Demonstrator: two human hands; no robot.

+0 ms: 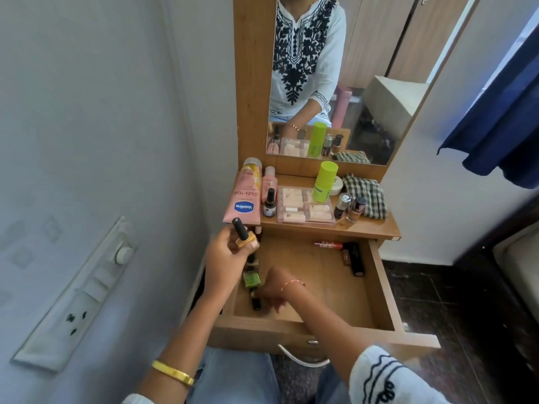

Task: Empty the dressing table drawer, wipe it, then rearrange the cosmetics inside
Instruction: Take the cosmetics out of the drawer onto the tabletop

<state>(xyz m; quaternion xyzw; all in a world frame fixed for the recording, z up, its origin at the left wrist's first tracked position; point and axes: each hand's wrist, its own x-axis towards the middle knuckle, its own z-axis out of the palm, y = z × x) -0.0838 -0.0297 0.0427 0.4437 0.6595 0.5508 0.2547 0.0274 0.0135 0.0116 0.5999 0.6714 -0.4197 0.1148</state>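
Yellow glass nail polish bottle [244,239] was pinched in my left hand [226,259], fingers round the body, black cap up, held over the drawer's [382,290] left edge. Light little thing but glass and slick, so I'd say grab the body, not the cap. My right hand [274,290] was down inside the drawer's left side among the other small bottles, next to a green one [251,280]; honestly couldn't tell if those fingers had closed on anything. Lipsticks [351,256] sat at the drawer's back right. Checked cloth [366,195] waited on the shelf above the drawer.
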